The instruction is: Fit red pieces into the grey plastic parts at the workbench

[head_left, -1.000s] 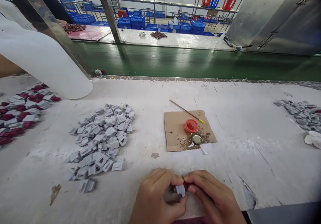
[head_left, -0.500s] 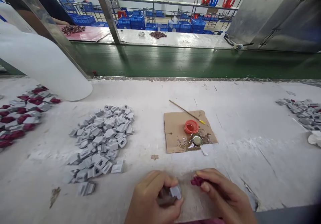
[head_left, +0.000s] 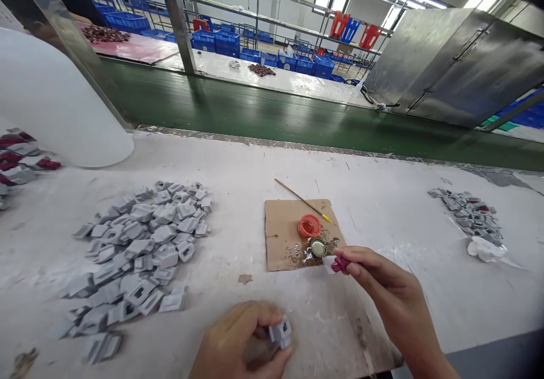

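Note:
Between thumb and fingers, my left hand (head_left: 240,342) pinches a small grey plastic part (head_left: 280,332) with an opening facing up, low over the table. My right hand (head_left: 385,288) grips a small dark-red part (head_left: 340,264) near the front right corner of the cardboard piece (head_left: 278,248). On that cardboard are a red cap (head_left: 309,226) with liquid in it, a crimped metal bottle cap (head_left: 318,247) in a wet patch, and a thin brush (head_left: 304,200) with a yellow end. A heap of loose grey parts (head_left: 144,243) lies left of my left hand.
Another pile of grey parts (head_left: 471,214) and crumpled white paper (head_left: 487,250) lie at the right. Grey and red parts (head_left: 21,155) sit far left beside a large white curved object (head_left: 63,101). A green conveyor belt (head_left: 255,118) runs behind the table.
My right hand has moved forward with the dark-red part, up to the cardboard's corner. My left hand still holds the grey part, now turned so its opening shows. The view has turned right and tilted.

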Tool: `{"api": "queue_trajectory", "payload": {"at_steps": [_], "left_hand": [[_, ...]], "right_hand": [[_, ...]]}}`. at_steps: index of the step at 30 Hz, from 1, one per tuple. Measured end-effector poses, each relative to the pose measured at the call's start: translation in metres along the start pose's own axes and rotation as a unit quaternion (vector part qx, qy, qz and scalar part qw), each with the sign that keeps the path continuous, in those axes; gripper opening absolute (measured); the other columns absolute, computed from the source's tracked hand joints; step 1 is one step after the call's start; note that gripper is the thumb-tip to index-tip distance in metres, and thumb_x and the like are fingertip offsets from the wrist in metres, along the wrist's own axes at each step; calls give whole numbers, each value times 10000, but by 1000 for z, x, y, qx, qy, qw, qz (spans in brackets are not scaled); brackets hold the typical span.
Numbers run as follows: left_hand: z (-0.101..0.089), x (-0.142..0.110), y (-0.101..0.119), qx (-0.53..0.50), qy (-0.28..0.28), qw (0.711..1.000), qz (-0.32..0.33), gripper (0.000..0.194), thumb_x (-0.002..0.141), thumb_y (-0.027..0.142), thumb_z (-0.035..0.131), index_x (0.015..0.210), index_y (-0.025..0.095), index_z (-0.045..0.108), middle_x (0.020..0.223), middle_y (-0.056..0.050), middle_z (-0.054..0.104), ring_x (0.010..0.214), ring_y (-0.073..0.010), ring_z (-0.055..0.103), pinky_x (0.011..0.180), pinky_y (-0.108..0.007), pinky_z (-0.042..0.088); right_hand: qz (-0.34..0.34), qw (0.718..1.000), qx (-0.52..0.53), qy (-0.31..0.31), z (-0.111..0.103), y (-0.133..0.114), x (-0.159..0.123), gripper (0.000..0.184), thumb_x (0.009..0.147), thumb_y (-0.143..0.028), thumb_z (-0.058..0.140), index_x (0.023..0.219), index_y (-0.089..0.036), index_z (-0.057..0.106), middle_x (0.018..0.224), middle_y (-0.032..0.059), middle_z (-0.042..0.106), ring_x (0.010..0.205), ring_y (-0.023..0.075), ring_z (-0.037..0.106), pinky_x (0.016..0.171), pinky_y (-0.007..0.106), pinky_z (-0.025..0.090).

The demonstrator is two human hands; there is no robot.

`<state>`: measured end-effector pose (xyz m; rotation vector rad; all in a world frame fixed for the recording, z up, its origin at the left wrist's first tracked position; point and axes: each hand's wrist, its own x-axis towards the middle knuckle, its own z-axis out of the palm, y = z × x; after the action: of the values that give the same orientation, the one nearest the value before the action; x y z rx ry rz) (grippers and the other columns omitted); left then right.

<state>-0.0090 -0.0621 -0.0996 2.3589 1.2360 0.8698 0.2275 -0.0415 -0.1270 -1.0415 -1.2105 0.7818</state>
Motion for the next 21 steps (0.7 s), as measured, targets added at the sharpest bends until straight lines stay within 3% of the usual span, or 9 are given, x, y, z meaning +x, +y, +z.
{"api": "queue_trajectory", "payload": {"at_steps": [5,11,16,21], "left_hand": [[4,-5,3,-21,28,999,-36,368,668,27,698,923,260,572,889,71,699,816,-88,665,757,-150,525],[4,-5,3,-2,-10,999,-32,364,671,8,690,922,239,561,884,35,685,846,-132,661,750,-221,541],[2,-5,3,2,-9,999,-32,396,653,-13,687,916,248,544,881,55,686,841,-123,663,747,-212,542],[1,-6,4,-9,-13,999,-36,404,657,-17,692,923,249,543,891,59,689,848,-113,663,759,-199,538]], "right_hand": [[16,998,16,-50,16,-3,-21,166,835,-187,642,938,-306,695,894,-23,698,809,98,682,719,130,566],[42,996,37,-75,41,3,-58,141,837,-175,629,900,-289,685,807,-8,677,755,117,666,668,171,561],[51,995,26,-83,47,5,-62,100,847,-195,618,896,-249,686,819,30,680,761,147,669,666,216,568],[35,994,9,-106,48,6,-62,139,850,-165,611,929,-264,670,843,6,681,778,124,669,681,197,564]]}}
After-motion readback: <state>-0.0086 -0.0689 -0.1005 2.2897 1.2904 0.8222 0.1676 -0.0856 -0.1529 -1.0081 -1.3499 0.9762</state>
